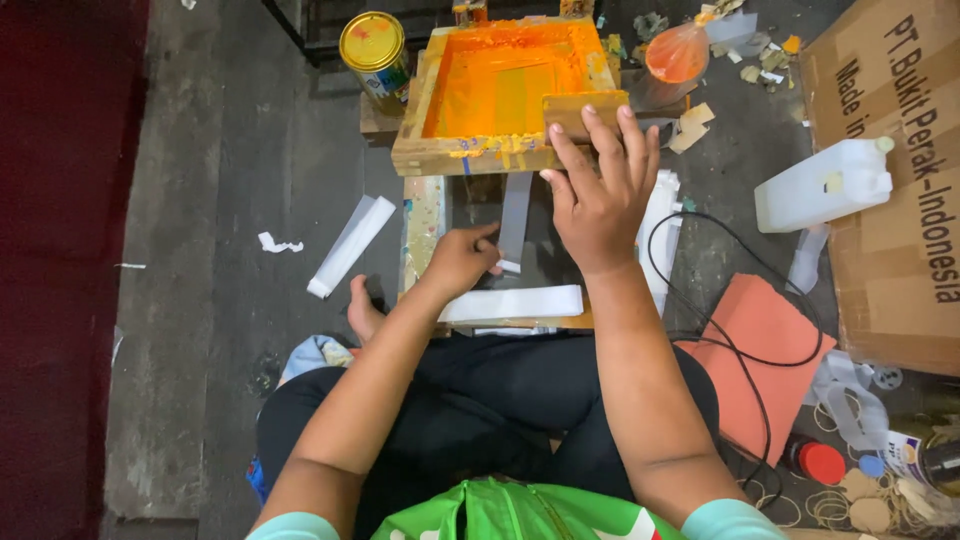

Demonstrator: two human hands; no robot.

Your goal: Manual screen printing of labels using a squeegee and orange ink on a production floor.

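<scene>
A wooden printing frame (420,155) with an orange-inked screen is tilted up at the far end of a low board. My right hand (598,195) rests with spread fingers on the frame's near edge, by a wooden squeegee (585,108). My left hand (462,258) pinches the near end of a grey strip (515,215) lying on the dark board under the frame. A white strip (515,303) lies across the board just in front of my left hand.
A yellow paint tin (375,52) stands at the frame's left. A bag of orange ink (677,55), a white jerrycan (825,183), cardboard boxes (895,200), a black cable (740,345) over an orange sheet (765,350) lie right. White strips (350,245) lie on the floor at left.
</scene>
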